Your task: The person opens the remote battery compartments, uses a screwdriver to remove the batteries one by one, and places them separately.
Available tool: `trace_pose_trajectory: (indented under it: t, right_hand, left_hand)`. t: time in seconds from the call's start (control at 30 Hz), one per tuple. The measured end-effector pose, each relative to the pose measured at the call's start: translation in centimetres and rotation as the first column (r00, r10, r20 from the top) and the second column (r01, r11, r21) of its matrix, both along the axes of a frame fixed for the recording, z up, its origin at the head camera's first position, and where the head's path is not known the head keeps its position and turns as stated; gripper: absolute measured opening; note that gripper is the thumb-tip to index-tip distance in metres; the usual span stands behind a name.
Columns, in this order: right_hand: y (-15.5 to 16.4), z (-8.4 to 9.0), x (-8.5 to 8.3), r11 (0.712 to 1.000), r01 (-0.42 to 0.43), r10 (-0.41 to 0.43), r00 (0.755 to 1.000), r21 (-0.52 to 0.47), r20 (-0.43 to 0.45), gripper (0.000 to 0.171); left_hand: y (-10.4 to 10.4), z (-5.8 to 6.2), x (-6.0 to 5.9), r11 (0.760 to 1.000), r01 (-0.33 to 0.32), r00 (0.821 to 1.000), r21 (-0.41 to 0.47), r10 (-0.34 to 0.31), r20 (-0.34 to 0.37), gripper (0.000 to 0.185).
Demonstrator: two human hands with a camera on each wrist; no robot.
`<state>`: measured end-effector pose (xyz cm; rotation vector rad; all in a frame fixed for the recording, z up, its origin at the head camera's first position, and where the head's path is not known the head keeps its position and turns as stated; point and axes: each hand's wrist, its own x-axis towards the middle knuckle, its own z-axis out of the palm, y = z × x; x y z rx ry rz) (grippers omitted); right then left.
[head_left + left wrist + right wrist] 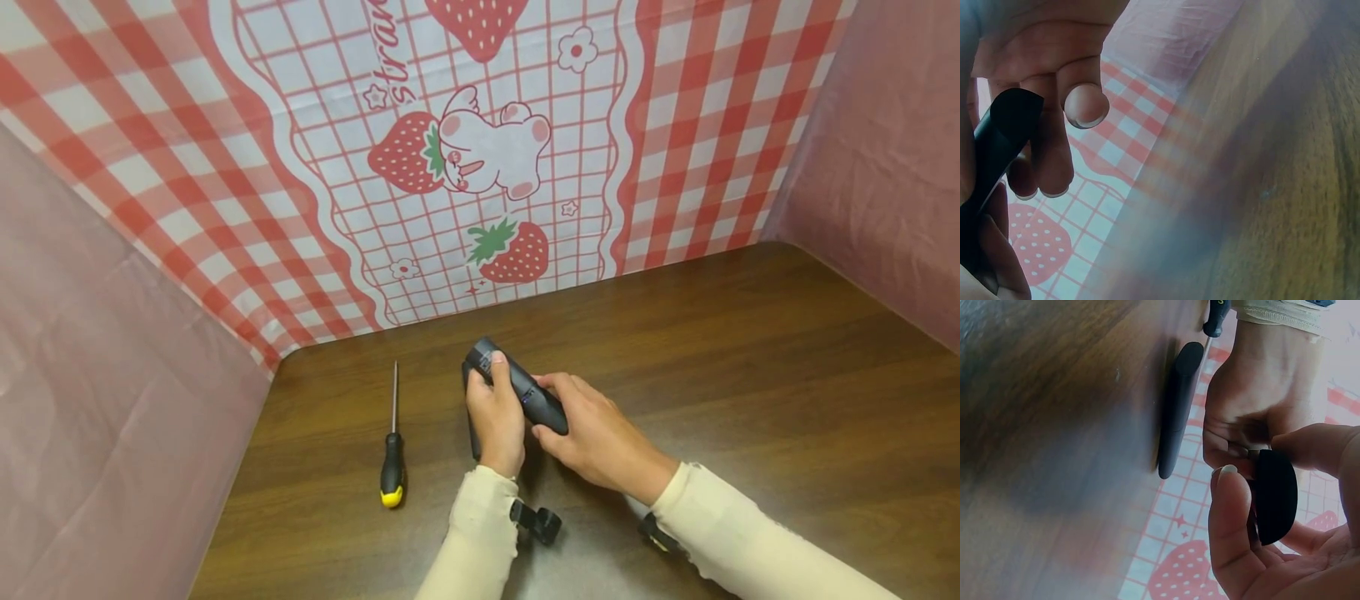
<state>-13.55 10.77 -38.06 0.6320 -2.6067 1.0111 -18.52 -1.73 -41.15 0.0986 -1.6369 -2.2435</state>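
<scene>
Both hands hold a dark grey, elongated device (517, 383) with a rounded end and small print; its exact kind I cannot tell. My left hand (498, 421) grips its far part, thumb lying along the top. At the near end, the thumb and fingers of my right hand (600, 429) pinch the device. The right wrist view shows its black rounded end (1277, 497) between the right fingers. A second dark, slim piece (473, 425) lies on the table just left of the left hand, partly hidden by it.
A screwdriver (392, 467) with a black and yellow handle lies on the wooden table (315, 475) to the left, shaft pointing away. A strawberry-print cloth (570, 158) stands behind the table, with pink cloth walls (885, 167) at the sides.
</scene>
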Motion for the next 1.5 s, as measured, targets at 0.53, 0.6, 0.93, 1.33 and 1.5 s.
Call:
trace_pose_trajectory:
  t: [0.53,0.6,0.93,1.33,1.5]
  right_hand:
    - [-0.07,0.25,0.05,1.0,0.015,-0.015,1.0,-0.009,0.026,0.054]
    - [-0.08,0.31,0.05,1.0,0.017,-0.017,1.0,-0.007,0.025,0.055]
    - [-0.23,0.23,0.0,1.0,0.011,-0.011,1.0,-0.005,0.018,0.054]
    - [-0.3,0.15,0.27,1.0,0.01,-0.009,0.999,-0.004,0.037,0.053]
    - [-0.42,0.13,0.21,1.0,0.014,-0.014,0.999,-0.009,0.035,0.053]
  left_hand:
    - [0.07,0.21,-0.12,1.0,0.017,1.0,0.006,-0.017,-0.003,0.03]
    - [0.07,0.29,-0.11,1.0,0.02,1.0,0.007,-0.02,-0.005,0.03]
    - [-0.13,0.17,-0.13,1.0,0.003,1.0,-0.01,-0.003,0.0,0.031]
    - [-0.28,-0.19,-0.31,0.999,-0.026,1.0,-0.04,0.027,0.006,0.03]
    - [-0.31,-0.19,-0.33,0.999,-0.018,1.0,-0.03,0.018,0.013,0.031]
